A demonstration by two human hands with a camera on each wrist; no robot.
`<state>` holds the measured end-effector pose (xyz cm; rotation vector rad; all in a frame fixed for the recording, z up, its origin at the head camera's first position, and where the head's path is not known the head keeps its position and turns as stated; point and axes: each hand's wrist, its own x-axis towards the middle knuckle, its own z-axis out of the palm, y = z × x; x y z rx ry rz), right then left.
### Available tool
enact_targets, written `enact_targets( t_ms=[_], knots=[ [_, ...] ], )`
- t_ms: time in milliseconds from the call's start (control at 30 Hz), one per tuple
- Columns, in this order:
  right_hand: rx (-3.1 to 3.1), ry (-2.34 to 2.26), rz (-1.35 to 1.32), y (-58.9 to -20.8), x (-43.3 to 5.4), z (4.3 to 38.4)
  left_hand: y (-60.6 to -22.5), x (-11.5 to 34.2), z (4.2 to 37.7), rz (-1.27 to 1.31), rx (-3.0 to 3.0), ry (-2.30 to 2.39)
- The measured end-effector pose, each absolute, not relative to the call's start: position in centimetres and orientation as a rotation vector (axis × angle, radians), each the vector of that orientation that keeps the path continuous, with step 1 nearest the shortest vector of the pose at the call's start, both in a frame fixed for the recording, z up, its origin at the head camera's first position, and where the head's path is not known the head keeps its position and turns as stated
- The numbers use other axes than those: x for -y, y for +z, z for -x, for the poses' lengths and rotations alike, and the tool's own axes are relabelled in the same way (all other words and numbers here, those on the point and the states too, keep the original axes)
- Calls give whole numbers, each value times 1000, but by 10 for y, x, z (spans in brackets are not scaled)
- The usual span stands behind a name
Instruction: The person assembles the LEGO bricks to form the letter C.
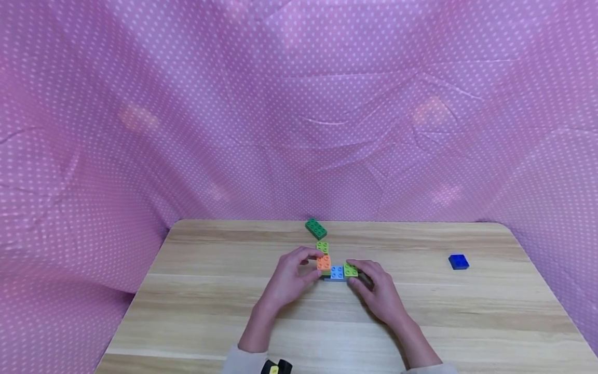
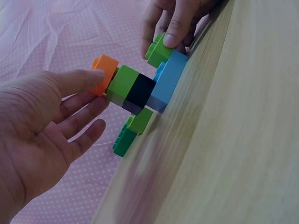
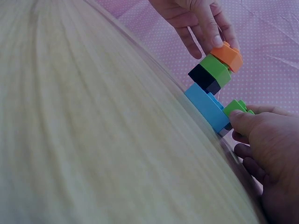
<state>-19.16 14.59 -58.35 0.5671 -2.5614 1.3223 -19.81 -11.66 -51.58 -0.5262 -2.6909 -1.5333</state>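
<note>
My left hand pinches an orange building brick between thumb and fingertips. That brick sits slightly askew on a lime green brick, with a black brick beneath. The black brick stands at the left end of a longer light blue brick, whose bare studs show in the middle. At the blue brick's right end, my right hand holds another lime green brick between thumb and fingers. The right wrist view shows my right thumb against this brick's side.
Behind the stack lies a third lime green brick, and farther back a longer dark green brick. A dark blue brick lies far to the right on the wooden table. Pink dotted cloth hangs along the table's back and sides.
</note>
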Motion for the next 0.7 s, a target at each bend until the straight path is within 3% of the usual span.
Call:
enact_targets(
  t_ms=[700],
  knots=[
    [2543, 1285, -587, -585, -144, 194, -522, 111, 201, 516, 2637, -1707]
  ],
)
